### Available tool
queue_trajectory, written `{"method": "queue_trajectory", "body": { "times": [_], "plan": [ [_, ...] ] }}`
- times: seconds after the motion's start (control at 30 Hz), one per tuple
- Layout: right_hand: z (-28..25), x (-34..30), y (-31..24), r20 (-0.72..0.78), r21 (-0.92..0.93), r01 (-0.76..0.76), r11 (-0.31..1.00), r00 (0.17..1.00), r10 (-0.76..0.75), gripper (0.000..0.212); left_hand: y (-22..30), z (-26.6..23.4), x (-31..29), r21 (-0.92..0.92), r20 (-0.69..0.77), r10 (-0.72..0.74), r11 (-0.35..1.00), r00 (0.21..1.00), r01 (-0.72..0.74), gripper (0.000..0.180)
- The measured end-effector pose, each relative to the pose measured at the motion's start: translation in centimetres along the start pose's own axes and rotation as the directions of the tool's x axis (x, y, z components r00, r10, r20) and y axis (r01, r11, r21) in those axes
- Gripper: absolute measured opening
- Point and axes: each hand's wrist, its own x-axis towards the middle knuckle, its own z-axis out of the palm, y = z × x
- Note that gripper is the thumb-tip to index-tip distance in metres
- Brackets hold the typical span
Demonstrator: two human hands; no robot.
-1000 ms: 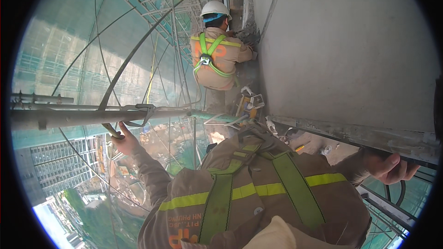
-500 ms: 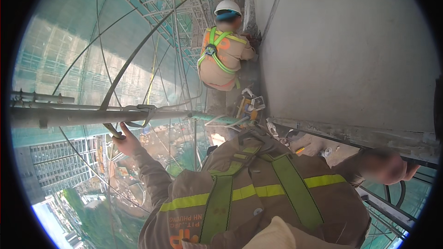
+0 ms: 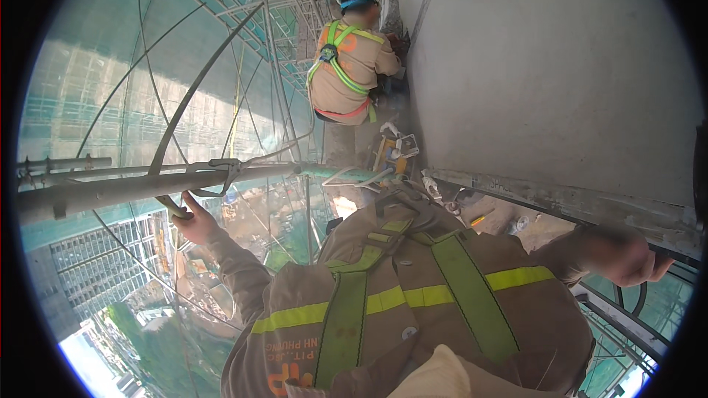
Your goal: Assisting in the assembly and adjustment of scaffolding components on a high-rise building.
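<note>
My left hand is at the underside of a grey scaffold pipe, fingers bent round the greenish lower end of a long dark strap. That strap runs down from above and passes at the pipe. Beside it a large metal hook hangs over the same pipe, with a pale rope leading from it. On the far right, my right hand, partly blurred, has its fingers curled at a dark metal rail under the wall's lower edge.
A person in a white helmet and green harness crouches ahead by the grey wall. Tools on a yellow-and-white frame lie between us. Green netting and a long drop are on the left. A yellow-handled tool lies beneath the wall.
The view has shifted slightly, so the pipe, hook and other person sit a little more to the left. Both my hands keep their places on the strap and at the rail.
</note>
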Motion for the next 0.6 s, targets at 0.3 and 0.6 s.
{"method": "queue_trajectory", "body": {
  "times": [0.3, 0.6],
  "plan": [
    [0.4, 1.4, -0.6, -0.039, 0.113, -0.016, 0.993, 0.999, 0.021, 0.031, -0.9, 0.6, 0.3, 0.041, -0.019, 0.002, 0.999, 1.000, -0.001, 0.079],
    [0.2, 1.1, -0.4, -0.056, 0.171, -0.104, 0.980, 0.992, 0.115, 0.028, -0.7, 0.5, 0.3, 0.058, -0.040, 0.012, 0.998, 0.999, -0.010, 0.078]
  ]
}}
